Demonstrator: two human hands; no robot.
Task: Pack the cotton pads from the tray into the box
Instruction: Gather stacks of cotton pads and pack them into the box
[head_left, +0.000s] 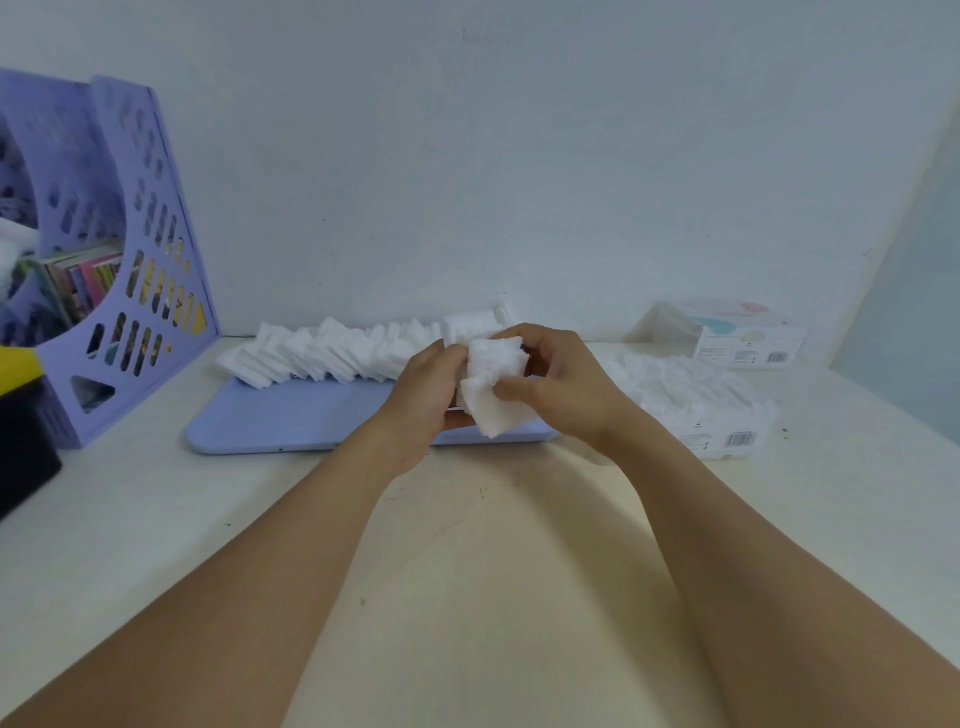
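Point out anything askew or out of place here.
The pads on the tray lean in a toppled, uneven row along its far edge. In the stack held by both hands, the front pad juts out crooked. Nothing looks spilled or damaged.

A pale, scuffed table (467, 597) against a white wall carries a lilac tray (291, 421) at centre, its far edge lined with white pads (322, 353). At left stand a lilac file rack (104, 260) and a black-and-yellow object (21, 415) — at right an open box (696, 410) of pads, a second box (748, 340) behind it.
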